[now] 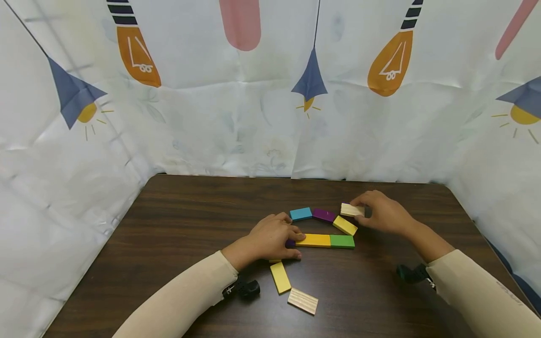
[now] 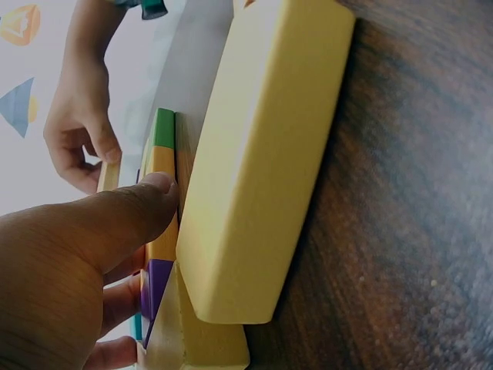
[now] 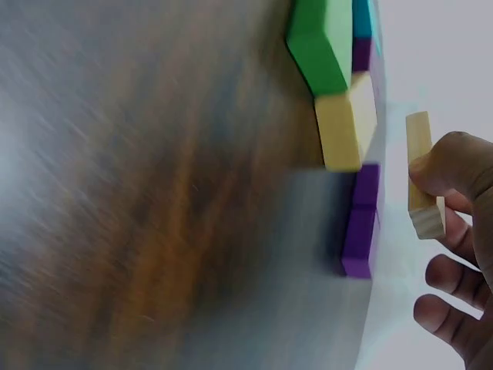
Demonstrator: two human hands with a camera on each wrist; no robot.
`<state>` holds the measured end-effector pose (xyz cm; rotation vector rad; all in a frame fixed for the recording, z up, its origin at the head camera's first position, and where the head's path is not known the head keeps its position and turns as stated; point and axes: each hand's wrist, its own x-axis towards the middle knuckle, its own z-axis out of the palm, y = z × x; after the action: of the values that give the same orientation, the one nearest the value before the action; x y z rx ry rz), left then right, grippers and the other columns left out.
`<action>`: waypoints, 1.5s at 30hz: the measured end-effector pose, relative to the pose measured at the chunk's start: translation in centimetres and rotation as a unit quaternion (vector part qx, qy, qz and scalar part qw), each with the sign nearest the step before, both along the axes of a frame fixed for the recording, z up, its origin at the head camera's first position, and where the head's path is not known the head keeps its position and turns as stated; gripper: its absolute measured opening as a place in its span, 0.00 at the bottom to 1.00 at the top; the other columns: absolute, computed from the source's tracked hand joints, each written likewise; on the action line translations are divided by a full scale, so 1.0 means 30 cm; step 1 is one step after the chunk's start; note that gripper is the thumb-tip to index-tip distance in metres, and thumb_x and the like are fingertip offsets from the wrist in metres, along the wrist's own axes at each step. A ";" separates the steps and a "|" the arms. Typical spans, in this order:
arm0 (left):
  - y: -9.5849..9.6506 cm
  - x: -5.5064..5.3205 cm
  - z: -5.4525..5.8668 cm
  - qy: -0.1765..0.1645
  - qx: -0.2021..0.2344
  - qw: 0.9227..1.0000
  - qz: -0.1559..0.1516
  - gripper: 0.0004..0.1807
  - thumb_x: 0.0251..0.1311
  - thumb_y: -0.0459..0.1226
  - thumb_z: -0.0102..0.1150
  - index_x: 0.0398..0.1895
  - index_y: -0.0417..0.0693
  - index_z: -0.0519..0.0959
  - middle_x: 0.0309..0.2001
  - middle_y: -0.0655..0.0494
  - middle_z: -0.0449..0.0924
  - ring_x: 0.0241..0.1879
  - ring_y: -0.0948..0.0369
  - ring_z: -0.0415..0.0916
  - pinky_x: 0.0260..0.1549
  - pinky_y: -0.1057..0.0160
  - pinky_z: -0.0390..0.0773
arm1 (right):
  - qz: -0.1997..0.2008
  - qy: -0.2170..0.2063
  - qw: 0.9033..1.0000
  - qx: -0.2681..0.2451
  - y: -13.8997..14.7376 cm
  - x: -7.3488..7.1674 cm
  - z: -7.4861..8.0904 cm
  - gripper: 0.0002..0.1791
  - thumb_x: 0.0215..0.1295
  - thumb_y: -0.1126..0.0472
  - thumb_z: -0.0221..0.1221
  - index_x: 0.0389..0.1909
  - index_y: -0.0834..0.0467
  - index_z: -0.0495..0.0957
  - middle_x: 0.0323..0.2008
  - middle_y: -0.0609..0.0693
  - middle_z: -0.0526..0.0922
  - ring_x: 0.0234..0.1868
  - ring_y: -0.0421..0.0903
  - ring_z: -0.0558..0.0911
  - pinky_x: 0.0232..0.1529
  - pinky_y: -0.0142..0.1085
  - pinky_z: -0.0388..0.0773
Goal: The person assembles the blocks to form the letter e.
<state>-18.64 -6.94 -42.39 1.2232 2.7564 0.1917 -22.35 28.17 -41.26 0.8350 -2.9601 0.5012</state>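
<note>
My right hand (image 1: 386, 213) pinches a plain wooden block (image 1: 352, 210) between thumb and fingers; in the right wrist view it appears above two purple blocks (image 3: 360, 220). Beside it lies a pale yellow block (image 1: 345, 225). My left hand (image 1: 274, 237) rests at the left end of a straight row, its fingers relaxed. One fingertip touches the orange-yellow block (image 1: 317, 240), which meets a green block (image 1: 342, 241) end to end. Under this hand a dark purple block (image 2: 158, 285) is partly hidden.
A blue block (image 1: 300, 214) and a purple block (image 1: 323, 215) continue the curve behind the row. Nearer me lie another pale yellow block (image 1: 281, 278) and a striped wooden block (image 1: 303, 301). A printed curtain (image 1: 253, 131) hangs behind the dark table (image 1: 190, 206).
</note>
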 end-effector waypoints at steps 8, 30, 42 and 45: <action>0.001 -0.004 0.002 0.004 -0.001 1.000 -0.004 0.28 0.64 0.62 0.63 0.65 0.68 0.80 0.60 0.73 0.80 0.65 0.56 0.67 0.62 0.48 0.70 | 0.042 0.027 0.999 -0.009 -0.027 0.083 -0.005 0.18 0.59 0.60 0.73 0.51 0.52 0.85 0.47 0.43 0.83 0.47 0.45 0.77 0.36 0.39 0.78; 0.007 -0.004 0.003 0.001 0.000 1.000 -0.002 0.28 0.64 0.61 0.64 0.65 0.67 0.81 0.60 0.73 0.80 0.65 0.56 0.68 0.62 0.48 0.70 | 0.092 0.030 0.995 -0.018 -0.062 0.228 -0.024 0.18 0.58 0.58 0.73 0.50 0.48 0.84 0.49 0.39 0.81 0.49 0.40 0.78 0.39 0.37 0.82; 0.004 -0.005 0.000 0.002 0.004 1.000 -0.005 0.28 0.64 0.61 0.64 0.65 0.67 0.81 0.59 0.73 0.80 0.65 0.56 0.68 0.62 0.47 0.70 | 0.109 0.037 0.993 -0.021 -0.086 0.280 -0.027 0.19 0.56 0.56 0.74 0.50 0.46 0.84 0.48 0.38 0.81 0.47 0.37 0.77 0.40 0.36 0.81; 0.003 -0.006 -0.001 0.003 0.004 1.000 -0.007 0.28 0.63 0.61 0.64 0.65 0.67 0.81 0.59 0.73 0.80 0.65 0.56 0.68 0.62 0.48 0.71 | 0.117 0.039 0.992 -0.021 -0.092 0.291 -0.028 0.19 0.56 0.55 0.75 0.49 0.47 0.84 0.47 0.37 0.80 0.47 0.35 0.76 0.41 0.36 0.81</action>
<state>-18.84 -6.85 -42.42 1.2455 2.7547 0.1976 -13.63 25.40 -42.10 1.1768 -2.7863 0.5227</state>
